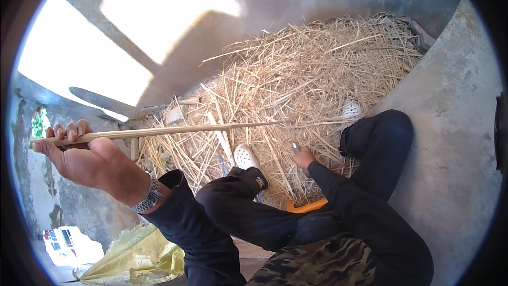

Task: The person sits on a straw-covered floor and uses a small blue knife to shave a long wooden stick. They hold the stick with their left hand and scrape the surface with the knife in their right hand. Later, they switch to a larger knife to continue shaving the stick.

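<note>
One large heap of dry straw (312, 85) is filling the middle of the view, banked against grey concrete walls (450, 127). Seated before it, the person is extending both legs in dark trousers (275, 217) toward the heap, with two white perforated clogs (246, 157) resting at its edge. Left of the knees, a yellow sack (137, 259) is lying crumpled on the floor, and an orange object (307, 206), only partly visible, is showing between the legs.

Across the frame, a long pale stick (159, 132) is being held level, its far end reaching into the straw. The left hand (79, 153) is clenching around the stick's near end, fingers wrapped over it. The right hand (302, 156) is closing on a small shiny item beside the straw; what it is cannot be told.

Judged from these positions, the stick is being trimmed or worked at mid-length. Continuing would call for a steady left-hand grip while the right hand is meeting the shaft.
</note>
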Demonstrator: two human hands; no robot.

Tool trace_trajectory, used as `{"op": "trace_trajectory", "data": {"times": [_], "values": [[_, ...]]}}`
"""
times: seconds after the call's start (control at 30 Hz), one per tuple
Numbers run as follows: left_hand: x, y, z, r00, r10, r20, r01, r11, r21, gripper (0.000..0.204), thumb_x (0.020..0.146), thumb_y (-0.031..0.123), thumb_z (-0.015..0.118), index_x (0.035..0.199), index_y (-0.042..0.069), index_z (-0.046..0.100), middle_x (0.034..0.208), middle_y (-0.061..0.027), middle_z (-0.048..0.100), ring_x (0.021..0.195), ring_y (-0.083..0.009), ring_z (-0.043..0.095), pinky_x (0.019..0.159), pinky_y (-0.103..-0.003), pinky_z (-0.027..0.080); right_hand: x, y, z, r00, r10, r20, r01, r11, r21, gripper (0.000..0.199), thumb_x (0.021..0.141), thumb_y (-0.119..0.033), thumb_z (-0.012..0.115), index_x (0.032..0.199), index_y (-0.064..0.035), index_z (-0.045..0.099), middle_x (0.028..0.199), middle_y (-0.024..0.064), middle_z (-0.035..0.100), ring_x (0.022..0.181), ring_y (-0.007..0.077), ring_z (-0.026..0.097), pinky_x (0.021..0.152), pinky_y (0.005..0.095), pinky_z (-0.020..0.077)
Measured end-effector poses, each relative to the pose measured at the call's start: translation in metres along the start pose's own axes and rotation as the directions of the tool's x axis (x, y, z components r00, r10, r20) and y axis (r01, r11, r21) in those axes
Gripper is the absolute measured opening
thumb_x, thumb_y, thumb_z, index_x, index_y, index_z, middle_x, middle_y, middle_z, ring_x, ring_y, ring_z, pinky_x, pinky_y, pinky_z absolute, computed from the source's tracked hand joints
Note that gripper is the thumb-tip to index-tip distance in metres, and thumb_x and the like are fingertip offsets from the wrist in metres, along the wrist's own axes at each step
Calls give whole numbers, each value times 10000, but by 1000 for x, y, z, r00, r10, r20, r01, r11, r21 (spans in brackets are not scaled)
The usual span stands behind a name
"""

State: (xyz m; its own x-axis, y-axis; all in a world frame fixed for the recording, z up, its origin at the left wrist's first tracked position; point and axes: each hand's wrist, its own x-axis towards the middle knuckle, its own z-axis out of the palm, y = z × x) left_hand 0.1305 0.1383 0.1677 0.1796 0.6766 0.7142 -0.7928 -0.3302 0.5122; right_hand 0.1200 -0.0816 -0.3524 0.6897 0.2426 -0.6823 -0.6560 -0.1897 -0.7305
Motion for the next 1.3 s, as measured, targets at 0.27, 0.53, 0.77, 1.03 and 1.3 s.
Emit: {"op": "trace_trajectory", "data": {"times": [0.27, 0.53, 0.77, 1.03, 1.3], "values": [[32, -15, -51, 998, -63, 21, 63, 998, 11, 315, 994, 326, 473, 884, 30, 472, 667, -18, 439, 483, -115, 376, 534, -252, 353, -112, -154, 63, 731, -623, 278, 665, 742, -87, 195, 718, -156, 617, 847, -10, 621, 670, 199, 599, 644, 376, 601, 617, 412, 478], [25, -10, -52, 997, -75, 3, 75, 997, -24, 322, 996, 327, 462, 862, 35, 451, 681, -22, 428, 490, -113, 384, 535, -242, 362, -12, -28, 13, 930, -359, 83, 367, 880, -303, 135, 714, -93, 600, 753, 36, 589, 606, 112, 576, 534, 207, 549, 546, 361, 454], [18, -7, -48, 994, -39, 106, 44, 998, -50, 313, 994, 300, 470, 899, 4, 443, 752, -66, 417, 567, -134, 400, 547, -256, 369, -75, -97, 23, 896, -413, 163, 439, 881, -178, 248, 726, -144, 620, 895, 36, 616, 723, 167, 637, 645, 273, 623, 636, 387, 488], [11, 7, -48, 993, -112, 37, 115, 990, -83, 300, 981, 295, 502, 908, 10, 443, 698, -57, 388, 544, -149, 361, 590, -305, 353, -95, -144, 55, 776, -586, 233, 623, 770, -138, 179, 721, -156, 605, 820, -6, 600, 661, 209, 593, 675, 393, 609, 614, 432, 474], [-18, 24, -36, 999, -31, -29, 30, 999, -43, 278, 975, 283, 524, 931, 17, 455, 691, -38, 412, 538, -115, 390, 528, -241, 361, -103, -127, 51, 780, -584, 223, 622, 761, -182, 174, 707, -157, 602, 785, -1, 598, 635, 186, 590, 641, 370, 609, 597, 424, 474]]}}
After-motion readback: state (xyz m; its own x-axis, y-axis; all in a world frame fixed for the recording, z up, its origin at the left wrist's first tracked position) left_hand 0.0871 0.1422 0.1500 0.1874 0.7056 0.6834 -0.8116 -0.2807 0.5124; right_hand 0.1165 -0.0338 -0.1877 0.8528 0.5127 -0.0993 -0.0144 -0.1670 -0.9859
